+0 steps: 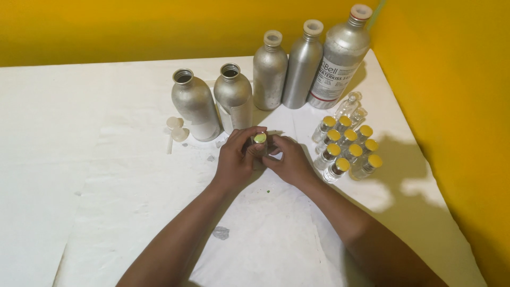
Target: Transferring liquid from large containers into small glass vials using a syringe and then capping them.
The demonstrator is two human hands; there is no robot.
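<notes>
Two forearms reach in from the bottom edge and meet over the middle of the white table (106,212). I have my left hand (236,159) curled closed round a small vial (259,144), fingers wrapped over its body, so only the yellow cap and a sliver of glass show. My right hand (289,162) sits against it from the other side, fingers bent and pinching at the vial just under the cap; I cannot tell how much of the grip it carries. The vial stands upright between both hands, just in front of the open bottles.

Near my left forearm lies a small grey smear (221,232) on the cloth, and a tiny green speck (269,190) sits below my hands.

Right of my hands stands a tight cluster of yellow-capped vials (348,149), touching one another in rows. Just beyond them lie two clear uncapped vials (353,106).

Left of my hands sit two white plugs (177,128) beside an open metal bottle (195,105); a second open bottle (233,95) stands next to it. Farther back, three stoppered bottles (303,64) line up against the yellow wall (106,26), the rightmost tallest and labelled.
</notes>
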